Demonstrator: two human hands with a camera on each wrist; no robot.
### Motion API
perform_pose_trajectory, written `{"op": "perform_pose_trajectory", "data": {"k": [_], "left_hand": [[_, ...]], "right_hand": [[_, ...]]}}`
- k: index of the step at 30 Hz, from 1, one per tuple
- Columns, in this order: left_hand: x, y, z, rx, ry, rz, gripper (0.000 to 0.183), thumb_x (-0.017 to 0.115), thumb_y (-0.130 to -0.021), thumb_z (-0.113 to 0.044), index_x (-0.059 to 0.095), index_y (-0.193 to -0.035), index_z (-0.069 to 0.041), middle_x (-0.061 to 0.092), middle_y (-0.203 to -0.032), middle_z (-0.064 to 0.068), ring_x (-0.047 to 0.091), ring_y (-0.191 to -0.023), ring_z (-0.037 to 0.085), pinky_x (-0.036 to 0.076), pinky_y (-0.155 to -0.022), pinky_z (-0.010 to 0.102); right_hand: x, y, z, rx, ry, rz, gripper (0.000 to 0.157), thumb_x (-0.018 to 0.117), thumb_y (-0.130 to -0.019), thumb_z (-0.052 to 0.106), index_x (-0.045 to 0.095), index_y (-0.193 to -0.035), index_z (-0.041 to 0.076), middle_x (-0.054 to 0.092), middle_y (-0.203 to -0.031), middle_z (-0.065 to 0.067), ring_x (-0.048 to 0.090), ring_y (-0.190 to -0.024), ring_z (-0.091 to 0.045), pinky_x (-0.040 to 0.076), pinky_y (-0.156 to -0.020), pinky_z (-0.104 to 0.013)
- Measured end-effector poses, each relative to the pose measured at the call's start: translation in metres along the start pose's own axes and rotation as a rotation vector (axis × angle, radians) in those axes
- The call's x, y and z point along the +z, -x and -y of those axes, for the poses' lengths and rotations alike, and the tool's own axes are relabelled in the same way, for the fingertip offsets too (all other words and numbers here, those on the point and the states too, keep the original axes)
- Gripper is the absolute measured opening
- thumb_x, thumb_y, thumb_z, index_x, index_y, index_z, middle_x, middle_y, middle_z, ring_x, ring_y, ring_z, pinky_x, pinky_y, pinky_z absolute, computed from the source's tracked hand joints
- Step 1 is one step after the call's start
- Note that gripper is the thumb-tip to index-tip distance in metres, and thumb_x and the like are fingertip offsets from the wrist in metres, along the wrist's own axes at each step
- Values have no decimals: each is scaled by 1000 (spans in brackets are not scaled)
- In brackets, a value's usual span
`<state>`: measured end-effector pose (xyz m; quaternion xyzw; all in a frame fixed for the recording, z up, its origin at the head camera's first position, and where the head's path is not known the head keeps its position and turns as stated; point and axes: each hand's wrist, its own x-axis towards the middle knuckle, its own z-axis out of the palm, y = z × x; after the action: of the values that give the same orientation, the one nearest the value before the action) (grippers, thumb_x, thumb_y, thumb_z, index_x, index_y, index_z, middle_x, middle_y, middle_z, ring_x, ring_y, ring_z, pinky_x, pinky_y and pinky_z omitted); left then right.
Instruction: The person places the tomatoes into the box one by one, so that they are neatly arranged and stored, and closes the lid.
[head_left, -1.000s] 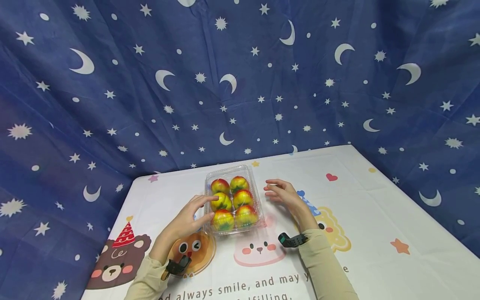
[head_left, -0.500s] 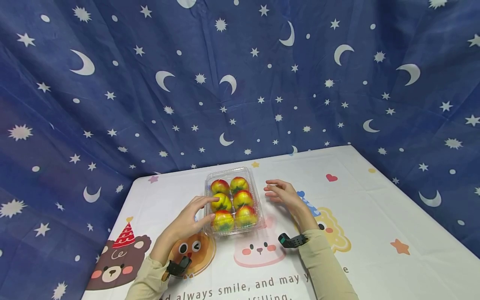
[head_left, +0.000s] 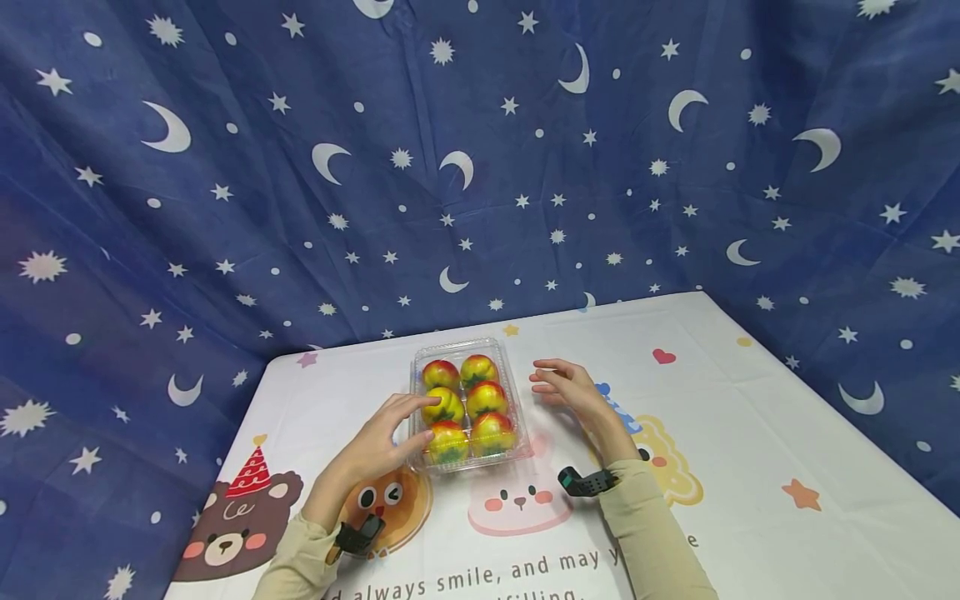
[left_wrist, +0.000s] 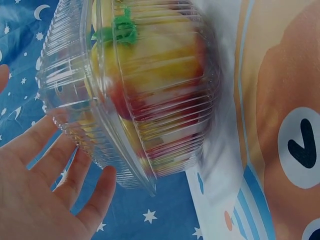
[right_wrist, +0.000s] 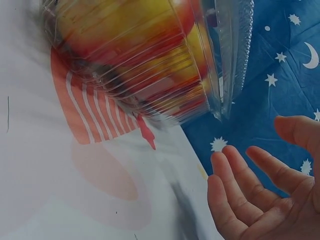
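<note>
A clear plastic clamshell box (head_left: 517,442) stands on the table, its lid over several red-and-yellow fruits (head_left: 486,400) with green leafy crowns. My left hand (head_left: 375,437) is at the box's left side, with index finger and thumb reaching over the edge in the head view. From the left wrist, that hand's (left_wrist: 45,185) extended fingers are at the ribbed lid (left_wrist: 70,90); whether they press it I cannot tell. To the right of the box, my right hand (head_left: 573,390) hovers apart from it, fingers loosely bent and holding nothing. The right wrist view shows a gap between its fingers (right_wrist: 232,192) and the box.
A white cloth (head_left: 750,400) printed with cartoon animals and lettering covers the table. Behind it and at the sides hangs a dark blue curtain (head_left: 510,275) with moons and stars. Each wrist wears a black strap device (head_left: 588,482).
The far edge of the box's lid has sunk slightly toward the table. Both hands have stayed almost still, the left beside the box and the right apart from it.
</note>
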<state>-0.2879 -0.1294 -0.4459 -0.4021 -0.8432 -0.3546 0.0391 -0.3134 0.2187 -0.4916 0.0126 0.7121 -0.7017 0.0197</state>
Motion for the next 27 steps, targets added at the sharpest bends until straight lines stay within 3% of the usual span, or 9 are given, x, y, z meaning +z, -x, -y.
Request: {"op": "perform_pose_trajectory", "data": {"k": [8,14,19,27], "left_hand": [[0,0,-1,-10,-19,2,49,66,-92,-30,58,-136,-9,57,-133,5,49,-126,25,40,-104,56],[0,-1,0,-11,-48,4,49,66,-92,-32,58,-136,-10,57,-133,5,49,-126,24,41,-104,55],[1,-1,1,-6,-64,6,50,67,-92,-32,58,-136,-10,57,-133,4,48,-126,24,41,-104,55],[1,-1,-1,-13,-67,11,50,67,-92,-33,59,-135,-10,57,-133,5,48,-126,25,41,-104,55]], "right_hand": [[-3,2,3,19,0,68,49,57,-101,21,46,-141,-6,60,-126,-28,63,-111,-41,50,-96,-49],[-10,8,7,64,18,269,59,57,-101,24,36,-146,-8,59,-125,-32,65,-106,-42,54,-89,-49],[-13,15,13,101,70,458,68,64,-97,21,29,-152,1,64,-117,-27,67,-101,-43,55,-85,-53],[-8,22,21,192,159,552,89,79,-83,15,27,-154,13,71,-97,-22,70,-87,-42,56,-79,-55]]}}
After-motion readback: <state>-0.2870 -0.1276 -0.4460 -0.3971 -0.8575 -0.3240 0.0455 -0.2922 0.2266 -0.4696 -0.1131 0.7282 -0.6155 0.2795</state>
